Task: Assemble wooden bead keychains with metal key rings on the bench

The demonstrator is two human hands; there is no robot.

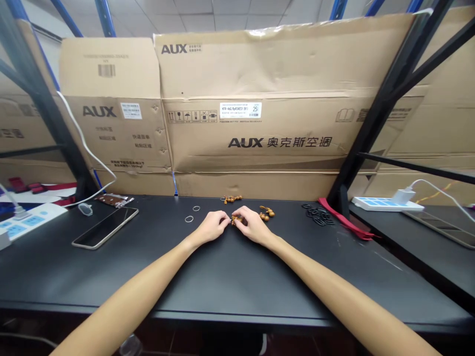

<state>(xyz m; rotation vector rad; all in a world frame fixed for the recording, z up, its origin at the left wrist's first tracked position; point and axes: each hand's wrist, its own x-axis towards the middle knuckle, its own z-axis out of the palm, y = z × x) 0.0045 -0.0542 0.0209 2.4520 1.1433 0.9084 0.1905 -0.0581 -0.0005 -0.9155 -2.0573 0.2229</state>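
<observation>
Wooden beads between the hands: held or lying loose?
Held: the left hand and right hand pinch the small wooden beads between their fingertips.

Matt black tabletop (237,277), rough cardboard cartons (252,133)
The beads (267,213) seem polished wood (too small to be sure); glossy phone glass (106,227).

Brown wooden beads (235,220) on a black tabletop (237,277)
</observation>
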